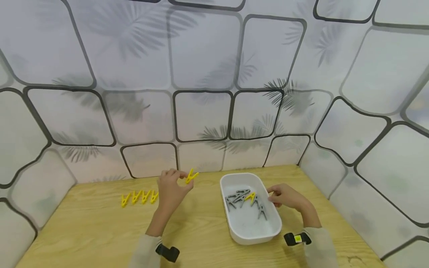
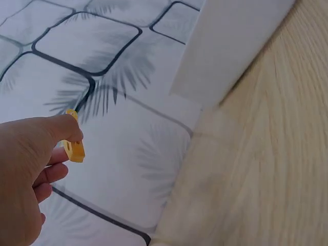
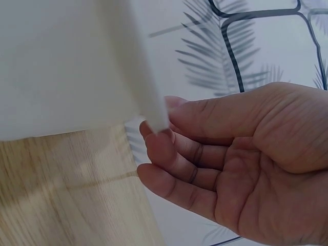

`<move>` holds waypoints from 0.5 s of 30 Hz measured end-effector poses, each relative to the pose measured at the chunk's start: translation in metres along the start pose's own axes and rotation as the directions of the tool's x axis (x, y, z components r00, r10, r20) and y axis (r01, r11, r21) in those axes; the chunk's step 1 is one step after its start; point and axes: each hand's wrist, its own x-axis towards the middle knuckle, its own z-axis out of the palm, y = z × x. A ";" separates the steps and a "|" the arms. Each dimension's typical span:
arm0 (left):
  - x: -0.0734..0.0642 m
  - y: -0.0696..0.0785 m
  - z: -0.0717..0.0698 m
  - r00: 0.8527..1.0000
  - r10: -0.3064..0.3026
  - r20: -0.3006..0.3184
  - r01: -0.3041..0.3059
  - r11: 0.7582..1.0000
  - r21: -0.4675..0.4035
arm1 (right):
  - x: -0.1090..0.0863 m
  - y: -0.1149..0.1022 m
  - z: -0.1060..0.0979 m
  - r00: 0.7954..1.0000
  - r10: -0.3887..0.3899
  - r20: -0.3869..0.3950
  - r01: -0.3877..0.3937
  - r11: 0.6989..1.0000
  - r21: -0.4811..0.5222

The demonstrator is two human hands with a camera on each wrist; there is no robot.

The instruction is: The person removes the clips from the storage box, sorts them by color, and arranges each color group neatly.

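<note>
Between thumb and fingertips, my left hand (image 1: 172,189) pinches a yellow clothespin (image 1: 191,176) above the back of the table. That clothespin (image 2: 75,146) also shows in the left wrist view, partly hidden by the thumb. To the right stands a white plastic bin (image 1: 248,232). My right hand (image 1: 286,196) grips the bin's right rim, its thumb and fingers on either side of the wall (image 3: 156,110) in the right wrist view. Inside the bin lie several grey clothespins (image 1: 262,213) and one yellow clothespin (image 1: 250,197).
Several yellow clothespins (image 1: 125,200) stand in a row on the wooden table (image 1: 90,230), left of my left hand. A patterned wall covering (image 1: 144,156) rises behind the table and along both sides.
</note>
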 end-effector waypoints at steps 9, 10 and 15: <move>-0.026 -0.036 -0.015 0.992 -0.110 -0.069 0.118 0.986 0.115 | -0.001 -0.001 -0.003 1.000 0.004 0.006 -0.004 1.000 -0.008; -0.029 -0.039 -0.016 0.991 -0.114 -0.076 0.122 0.985 0.122 | -0.001 -0.001 -0.003 1.000 0.005 0.007 -0.005 1.000 -0.008; -0.033 -0.052 -0.019 0.984 -0.149 -0.095 0.163 0.974 0.157 | 0.000 -0.003 -0.002 1.000 0.011 0.013 -0.011 1.000 -0.002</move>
